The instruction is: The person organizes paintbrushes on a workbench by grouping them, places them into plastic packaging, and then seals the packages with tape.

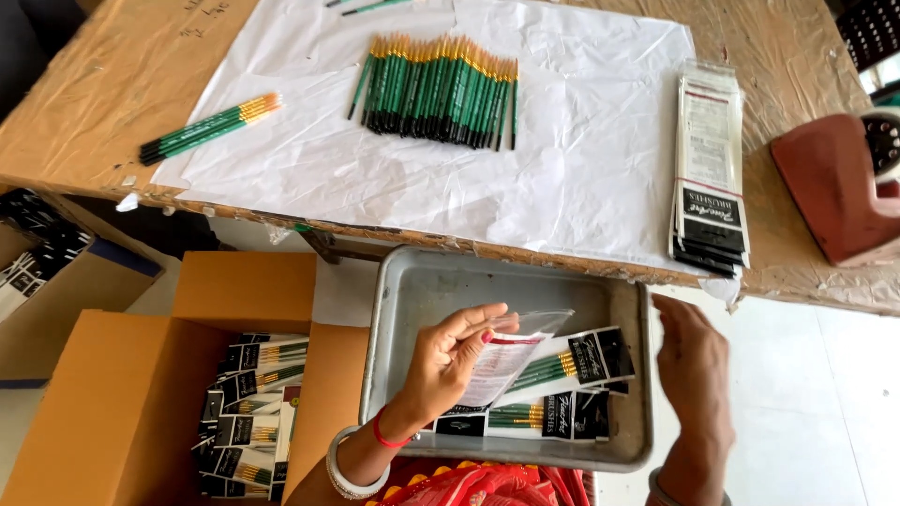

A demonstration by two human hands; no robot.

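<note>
1. The left hand (448, 361) pinches a clear plastic sleeve with a printed paper insert (506, 361) between thumb and fingertips, holding it tilted above the grey metal tray (394, 309).
2. The right hand (696, 370) is empty, its fingers loosely extended and close together, hovering at the tray's right rim, just beside the packs.
3. Inside the tray lie packed sets of green-handled brushes in clear sleeves with black header cards (562, 370), stacked under the held sleeve.
4. To the left, an open brown cardboard box (122, 394) holds more packed brush sets (248, 412).
5. On the paper-covered wooden table (797, 56), a white sheet (581, 141) carries a row of loose green brushes with gold ferrules (436, 89), a smaller bundle of brushes (208, 127), and a stack of empty sleeves (710, 169).
</note>
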